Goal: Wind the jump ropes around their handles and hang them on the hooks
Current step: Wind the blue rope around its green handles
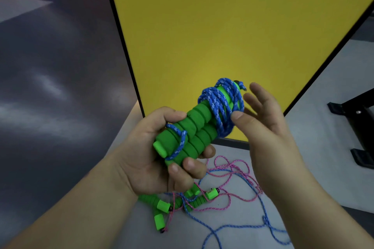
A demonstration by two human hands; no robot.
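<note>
My left hand [149, 153] grips a pair of green ribbed foam handles [194, 127] held side by side, pointing up and to the right. Blue rope [220, 105] is coiled in several turns around their upper end, and one short loop crosses the lower end by my thumb. My right hand [261, 119] is beside the coil with fingers spread, its thumb touching the rope. Below on the floor lie more green handles [182, 202] tangled with loose pink rope [238, 170] and blue rope [267, 226].
A yellow panel [222, 26] with a black edge stands upright right behind my hands. Dark grey floor lies to the left, pale floor underneath. Black metal feet [356, 125] of a stand sit at the right. No hooks are in view.
</note>
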